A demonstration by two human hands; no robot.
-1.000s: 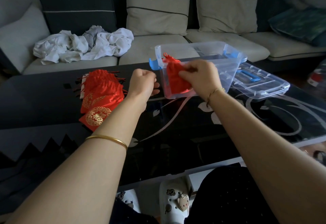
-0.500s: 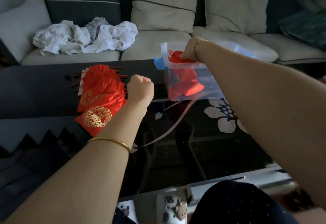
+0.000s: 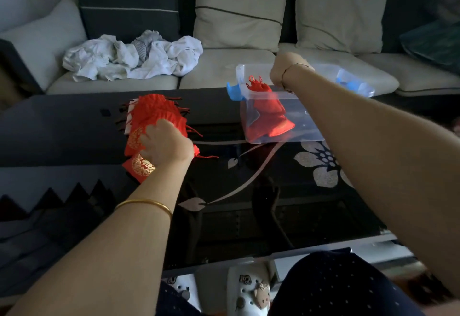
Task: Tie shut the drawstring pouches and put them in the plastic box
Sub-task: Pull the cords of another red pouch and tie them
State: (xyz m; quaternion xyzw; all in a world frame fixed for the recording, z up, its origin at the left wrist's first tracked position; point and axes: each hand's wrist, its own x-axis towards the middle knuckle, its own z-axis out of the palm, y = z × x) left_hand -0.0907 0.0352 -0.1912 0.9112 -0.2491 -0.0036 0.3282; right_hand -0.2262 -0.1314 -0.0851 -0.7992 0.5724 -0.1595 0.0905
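Observation:
A pile of red drawstring pouches with gold emblems lies on the black glass table, left of centre. My left hand is down on the pile's near side, its fingers curled round one pouch whose neck and strings stick out to the right. The clear plastic box with blue handles stands at the table's far edge. A tied red pouch leans inside against its left wall. My right hand hovers over the box just right of that pouch's top; its fingers are hidden behind the hand.
A sofa runs behind the table, with crumpled white clothes on its left seat and cushions along the back. White clogs and my dark-clad knee sit below the table's near edge.
My left hand dropped from a raised fist onto the pouch pile and took hold of a pouch. My right hand lifted slightly; the tied pouch now sits in the box apart from it.

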